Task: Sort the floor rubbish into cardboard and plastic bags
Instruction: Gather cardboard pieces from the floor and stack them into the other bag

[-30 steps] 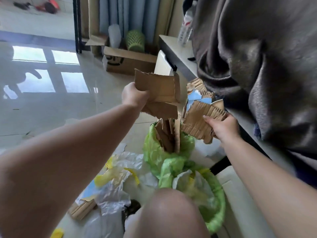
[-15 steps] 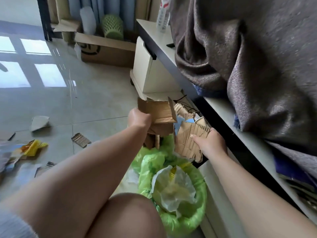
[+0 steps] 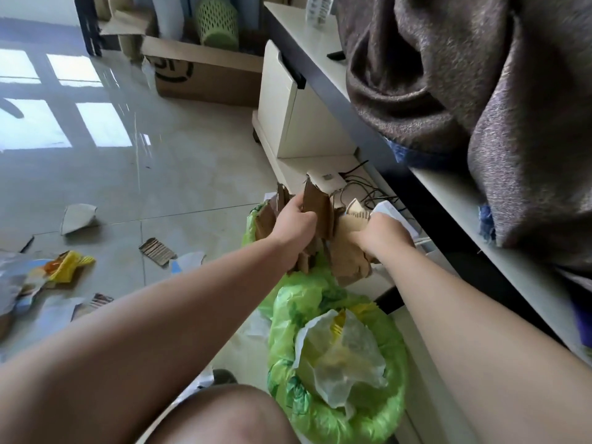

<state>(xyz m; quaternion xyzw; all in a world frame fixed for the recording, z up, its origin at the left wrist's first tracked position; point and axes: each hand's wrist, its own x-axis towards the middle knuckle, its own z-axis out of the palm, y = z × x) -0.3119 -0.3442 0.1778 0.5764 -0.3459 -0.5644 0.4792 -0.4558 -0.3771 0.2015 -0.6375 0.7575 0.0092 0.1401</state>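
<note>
My left hand [image 3: 296, 224] grips a bunch of torn brown cardboard pieces [image 3: 315, 205] standing in the mouth of the far green bag [image 3: 253, 225]. My right hand [image 3: 382, 235] holds another wad of cardboard [image 3: 347, 264] beside it, low over the same bag. The nearer green bag [image 3: 381, 408] lies open in front of my knee and holds crumpled clear and yellow plastic [image 3: 339, 354]. How deep the cardboard sits in the far bag is hidden by my hands.
Loose scraps lie on the tiled floor to the left: a corrugated piece [image 3: 157, 251], a white shard [image 3: 78, 217], yellow wrappers [image 3: 69, 265], plastic sheets [image 3: 57, 312]. A white cabinet [image 3: 288, 123], cables [image 3: 362, 187] and a shelf with a grey blanket [image 3: 464, 91] stand right. A large cardboard box [image 3: 205, 75] sits at the back.
Both hands have come down and together, lowering the cardboard from chest height into the mouth of the far green bag. The view has tilted down and left.
</note>
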